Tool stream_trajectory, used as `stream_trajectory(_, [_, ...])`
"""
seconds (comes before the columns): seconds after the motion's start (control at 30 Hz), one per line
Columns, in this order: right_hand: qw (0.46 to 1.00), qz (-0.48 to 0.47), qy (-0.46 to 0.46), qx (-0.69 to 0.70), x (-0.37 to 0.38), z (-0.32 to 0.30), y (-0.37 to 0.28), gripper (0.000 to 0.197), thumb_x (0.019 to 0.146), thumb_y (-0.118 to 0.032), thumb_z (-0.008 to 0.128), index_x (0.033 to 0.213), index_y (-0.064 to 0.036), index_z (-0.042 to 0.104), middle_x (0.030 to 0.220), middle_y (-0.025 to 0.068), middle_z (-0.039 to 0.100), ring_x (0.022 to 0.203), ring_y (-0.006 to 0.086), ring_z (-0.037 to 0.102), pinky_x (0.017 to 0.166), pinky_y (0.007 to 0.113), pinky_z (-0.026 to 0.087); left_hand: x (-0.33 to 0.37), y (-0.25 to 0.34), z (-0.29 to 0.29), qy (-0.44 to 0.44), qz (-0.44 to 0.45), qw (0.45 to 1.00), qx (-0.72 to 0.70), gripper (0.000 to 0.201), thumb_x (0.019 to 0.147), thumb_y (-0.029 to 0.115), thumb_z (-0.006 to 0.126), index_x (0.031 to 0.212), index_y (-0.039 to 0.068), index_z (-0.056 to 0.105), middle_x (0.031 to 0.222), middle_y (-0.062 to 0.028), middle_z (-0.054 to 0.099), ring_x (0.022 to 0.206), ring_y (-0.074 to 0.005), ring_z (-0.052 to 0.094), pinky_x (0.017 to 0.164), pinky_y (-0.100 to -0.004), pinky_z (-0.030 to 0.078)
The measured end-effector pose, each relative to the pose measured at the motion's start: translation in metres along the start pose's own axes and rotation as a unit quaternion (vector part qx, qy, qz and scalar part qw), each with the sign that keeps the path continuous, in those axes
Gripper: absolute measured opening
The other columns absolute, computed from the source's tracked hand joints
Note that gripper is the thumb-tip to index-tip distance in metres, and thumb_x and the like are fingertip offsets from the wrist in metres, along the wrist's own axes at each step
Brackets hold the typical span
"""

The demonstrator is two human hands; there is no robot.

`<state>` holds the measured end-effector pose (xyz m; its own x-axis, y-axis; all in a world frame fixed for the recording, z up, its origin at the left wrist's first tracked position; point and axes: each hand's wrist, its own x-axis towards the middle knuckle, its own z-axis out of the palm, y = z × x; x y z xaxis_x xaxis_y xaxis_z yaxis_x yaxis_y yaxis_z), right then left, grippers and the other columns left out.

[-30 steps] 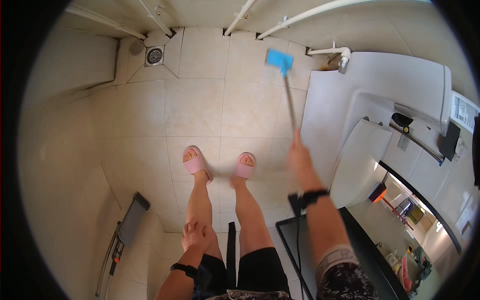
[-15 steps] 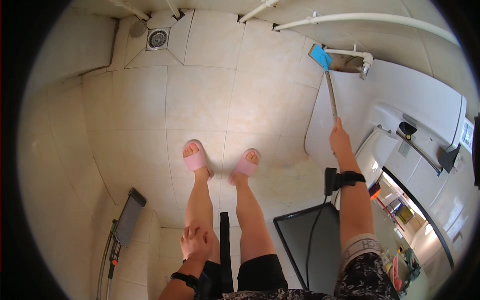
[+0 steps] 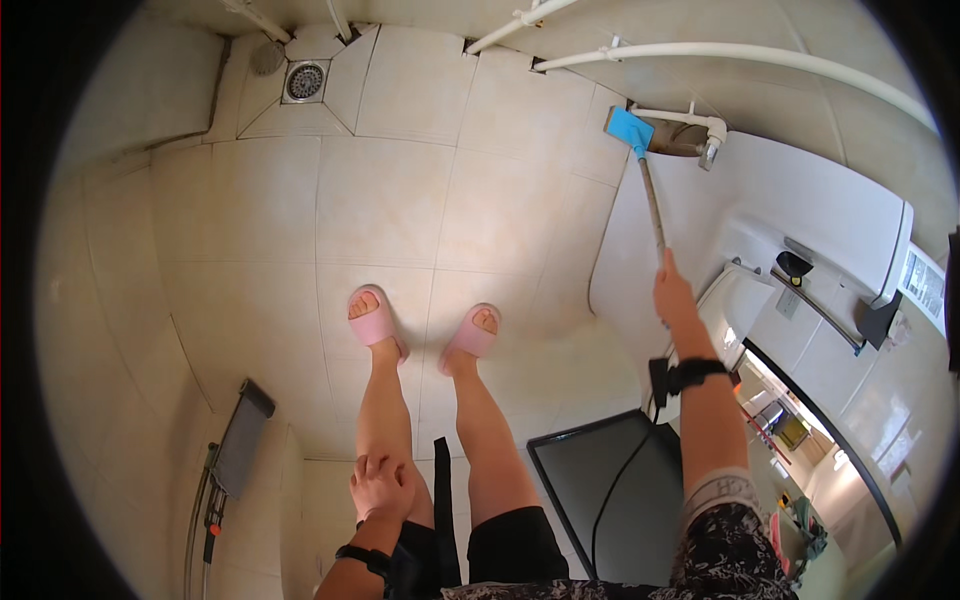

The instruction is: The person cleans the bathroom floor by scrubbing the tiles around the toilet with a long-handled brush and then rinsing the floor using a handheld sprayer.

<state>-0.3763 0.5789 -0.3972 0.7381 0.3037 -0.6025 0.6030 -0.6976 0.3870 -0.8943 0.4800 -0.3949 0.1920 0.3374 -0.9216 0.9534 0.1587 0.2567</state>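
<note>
My right hand (image 3: 677, 292) is wrapped round the worn, pale handle of a long-handled cleaning brush (image 3: 630, 127). The brush has a flat blue head with a tan edge. Its head is at the far right corner of the floor, beside a white pipe with a valve (image 3: 712, 145) and a large white fixture (image 3: 665, 215). Whether the head touches the floor or wall, I cannot tell. On my left leg, near the knee, lies my left hand (image 3: 384, 488), its fingers bent and a little apart, holding nothing.
My feet in pink slippers (image 3: 374, 324) stand on beige tiles (image 3: 385, 210). A floor drain (image 3: 304, 82) is at the far left. Beside my right arm is a dark flat panel (image 3: 625, 490) crossed by a black cable (image 3: 617, 478). A grey flat mop (image 3: 243, 440) leans at the left.
The whole view has shifted slightly. The brush head has shifted a little toward me relative to the pipe, with my right hand still round its handle. My left hand stays on my leg.
</note>
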Motion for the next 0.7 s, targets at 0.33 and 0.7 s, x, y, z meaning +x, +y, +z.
stream_trajectory(0.33, [0.999,-0.033,0.017,-0.031,-0.033,0.004,-0.062,0.053,0.092,-0.028,0.034,0.14,-0.0197,0.014,0.071,0.0215,0.059,0.066,0.0382,0.057,0.062,0.046,0.045,-0.007,0.022,-0.001,-0.003,0.013,1.0,0.028,0.013,0.074,0.02,0.054,0.081,0.016,0.065,0.103,0.0025,0.054,0.11,-0.0228,0.043,0.086,-0.0382,0.04])
stream_trajectory(0.7, [0.997,-0.047,-0.043,-0.033,-0.076,0.066,-0.009,0.057,0.091,-0.026,0.035,0.14,-0.0152,0.009,0.079,0.0249,0.06,0.066,0.0394,0.058,0.06,0.046,0.046,-0.014,0.023,0.009,0.043,0.005,0.998,0.045,0.013,0.072,0.021,0.055,0.079,0.015,0.064,0.101,0.0013,0.055,0.108,-0.0235,0.044,0.084,-0.04,0.04])
